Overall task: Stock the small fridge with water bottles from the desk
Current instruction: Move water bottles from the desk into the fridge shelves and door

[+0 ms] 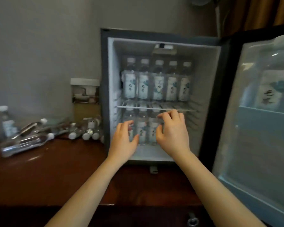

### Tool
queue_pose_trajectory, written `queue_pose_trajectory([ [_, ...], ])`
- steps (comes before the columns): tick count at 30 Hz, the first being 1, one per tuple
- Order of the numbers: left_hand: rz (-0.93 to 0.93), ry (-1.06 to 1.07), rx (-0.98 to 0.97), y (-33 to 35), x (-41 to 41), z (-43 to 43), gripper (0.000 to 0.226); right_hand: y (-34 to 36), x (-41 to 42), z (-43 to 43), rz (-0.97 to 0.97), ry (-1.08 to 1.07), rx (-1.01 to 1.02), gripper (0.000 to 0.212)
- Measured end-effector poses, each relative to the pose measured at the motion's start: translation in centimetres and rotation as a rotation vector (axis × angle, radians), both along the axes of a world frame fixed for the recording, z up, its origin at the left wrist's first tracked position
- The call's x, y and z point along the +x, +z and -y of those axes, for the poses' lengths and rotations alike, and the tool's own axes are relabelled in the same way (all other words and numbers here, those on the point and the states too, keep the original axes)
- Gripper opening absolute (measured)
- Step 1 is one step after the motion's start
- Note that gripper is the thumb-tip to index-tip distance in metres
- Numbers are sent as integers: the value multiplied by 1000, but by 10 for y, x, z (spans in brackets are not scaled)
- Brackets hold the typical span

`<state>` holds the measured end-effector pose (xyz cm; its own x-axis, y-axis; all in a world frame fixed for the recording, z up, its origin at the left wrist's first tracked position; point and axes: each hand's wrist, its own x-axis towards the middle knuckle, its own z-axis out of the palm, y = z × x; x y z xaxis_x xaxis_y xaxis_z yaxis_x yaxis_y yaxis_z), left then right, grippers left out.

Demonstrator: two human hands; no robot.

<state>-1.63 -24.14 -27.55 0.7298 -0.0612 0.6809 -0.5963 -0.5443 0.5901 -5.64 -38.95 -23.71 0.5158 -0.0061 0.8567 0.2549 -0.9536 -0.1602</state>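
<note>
A hotel guest room, by the look of it: a glass-door minibar fridge (161,95) stands on a dark wooden desk (56,174) against a plain grey wall (39,46); a framed card (85,92) (print unreadable) leans beside it; brown curtains (252,12) hang behind.

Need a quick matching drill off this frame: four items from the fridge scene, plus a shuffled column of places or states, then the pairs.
Items
1. row of five bottles
2. fridge door
3. upright bottle
4. left hand

Places or states
A. swung open to the right
B. standing on the desk at far left, beside the lying bottles
C. on the wire shelf, upper compartment
D. at the bottles in the lower compartment

Pairs: 1-C, 2-A, 3-B, 4-D
</note>
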Motion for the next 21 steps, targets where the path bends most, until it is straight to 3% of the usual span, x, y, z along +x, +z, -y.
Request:
queue_pose_trajectory([
  [4, -115, 170, -3, -31, 15, -71, 43, -39, 35, -63, -185, 202, -1, 24],
  [10, -257, 370, -18, -81, 40, -158, 42, -87, 77, -167, -488, 497, 177, 22],
  [15, -373, 434, -26, -107, 83, -199, 43, -114, 137, -223, -738, 540, 401, 29],
  [21, -396, 373, 25, -103, 161, -203, 43, -135, 192, -244, -781, 458, 782, 39],
])
